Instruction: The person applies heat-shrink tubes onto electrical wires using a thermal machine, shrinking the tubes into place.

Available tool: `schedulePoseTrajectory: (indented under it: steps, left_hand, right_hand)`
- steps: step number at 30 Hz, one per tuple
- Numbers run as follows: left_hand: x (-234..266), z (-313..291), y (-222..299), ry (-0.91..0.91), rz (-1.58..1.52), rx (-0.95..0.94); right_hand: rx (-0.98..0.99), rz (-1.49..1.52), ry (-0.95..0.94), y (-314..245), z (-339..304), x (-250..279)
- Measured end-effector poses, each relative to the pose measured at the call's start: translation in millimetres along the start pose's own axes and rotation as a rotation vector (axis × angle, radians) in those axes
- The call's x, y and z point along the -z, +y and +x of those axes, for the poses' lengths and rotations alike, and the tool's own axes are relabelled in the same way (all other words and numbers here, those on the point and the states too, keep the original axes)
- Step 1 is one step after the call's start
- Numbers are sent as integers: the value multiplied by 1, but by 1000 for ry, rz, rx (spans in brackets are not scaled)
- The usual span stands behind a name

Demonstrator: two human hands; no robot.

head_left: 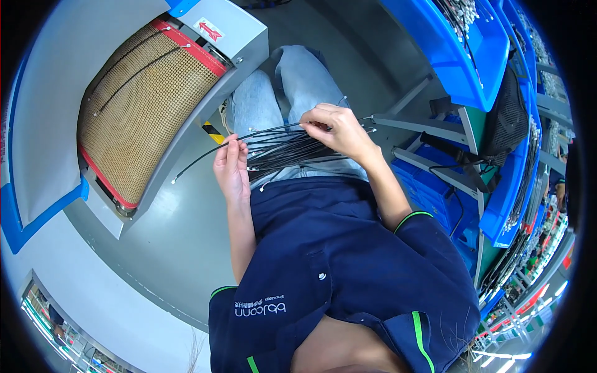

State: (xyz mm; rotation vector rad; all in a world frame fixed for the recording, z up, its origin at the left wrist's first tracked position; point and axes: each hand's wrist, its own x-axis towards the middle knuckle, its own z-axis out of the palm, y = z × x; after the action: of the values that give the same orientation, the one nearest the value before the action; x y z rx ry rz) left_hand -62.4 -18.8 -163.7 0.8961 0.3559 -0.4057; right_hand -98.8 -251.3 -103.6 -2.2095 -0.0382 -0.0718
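A thin black cable point(264, 132) with a small white connector at its end runs between my two hands. My left hand point(230, 169) pinches it between thumb and fingertips, and its free end slants out to the left. Closed over the cable's other stretch is my right hand point(339, 129), fingers curled; a connector end shows just past it. Under both hands a loose bundle of black cables point(292, 149) lies across my lap, white connectors poking out at its sides.
At the left, a machine with a brown mesh conveyor belt point(149, 93) edged in red carries two black cables point(140, 78). Blue bins point(457, 56) full of cables stand at the right on a grey metal frame point(429, 127). A black bag point(507, 112) hangs beside them.
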Motion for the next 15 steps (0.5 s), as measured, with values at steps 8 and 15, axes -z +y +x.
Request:
schedulePoseTrajectory:
  steps: [8, 15]
  left_hand:
    - [3, -2, 28, 18, 38, -37]
    - [17, -6, 70, 17, 41, -27]
  right_hand:
    - [-97, -124, -131, -28, 10, 16]
    - [130, -202, -14, -84, 55, -15]
